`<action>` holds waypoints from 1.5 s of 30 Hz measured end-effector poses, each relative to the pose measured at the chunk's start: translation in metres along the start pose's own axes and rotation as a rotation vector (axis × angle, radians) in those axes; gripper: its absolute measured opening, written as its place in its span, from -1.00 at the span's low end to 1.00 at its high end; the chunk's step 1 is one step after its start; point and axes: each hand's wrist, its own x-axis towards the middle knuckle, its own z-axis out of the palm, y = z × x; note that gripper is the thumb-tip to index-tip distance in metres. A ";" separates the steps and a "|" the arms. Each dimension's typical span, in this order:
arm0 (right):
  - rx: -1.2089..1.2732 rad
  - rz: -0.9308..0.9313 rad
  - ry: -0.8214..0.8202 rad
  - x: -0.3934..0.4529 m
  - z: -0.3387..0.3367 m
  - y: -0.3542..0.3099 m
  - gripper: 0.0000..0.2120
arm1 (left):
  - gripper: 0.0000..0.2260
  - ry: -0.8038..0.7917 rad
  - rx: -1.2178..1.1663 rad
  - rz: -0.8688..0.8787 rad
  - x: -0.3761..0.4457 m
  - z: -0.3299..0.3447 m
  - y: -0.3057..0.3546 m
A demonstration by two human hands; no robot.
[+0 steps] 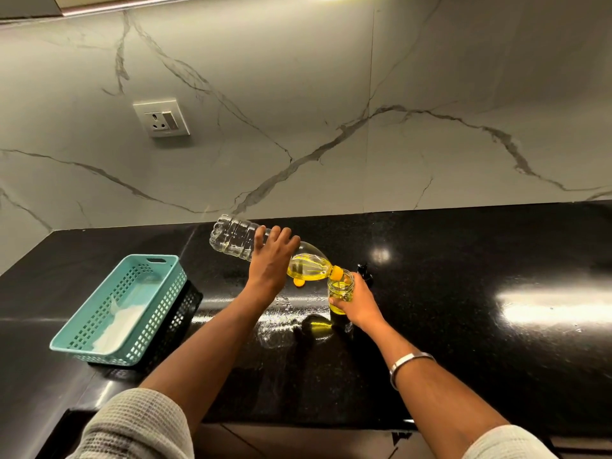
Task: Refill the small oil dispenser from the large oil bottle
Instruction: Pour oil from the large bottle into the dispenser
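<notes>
1. My left hand (271, 256) grips the large oil bottle (265, 251), clear, ribbed, tipped neck-down, yellow oil pooled at its shoulder.
2. My right hand (356, 301) holds the small oil dispenser (341, 288), a glass jar on the black counter (463, 309), partly filled with yellow oil, directly under the bottle's mouth.

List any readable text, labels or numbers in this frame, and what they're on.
None readable.
Large oil bottle: clear plastic, no label showing.
Small dispenser: no print visible.
Wall socket: any marking too small to read.
Teal basket: no text.
</notes>
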 end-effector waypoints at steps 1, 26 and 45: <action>-0.004 0.001 -0.001 0.000 0.000 0.000 -0.41 | -0.46 0.002 0.002 0.001 0.000 0.000 0.000; -0.019 0.001 0.007 0.002 0.001 0.001 -0.40 | -0.47 -0.011 0.024 0.001 -0.001 0.001 0.001; -0.008 -0.004 0.008 0.000 0.000 0.000 -0.39 | -0.47 -0.013 0.022 0.008 0.002 -0.002 0.001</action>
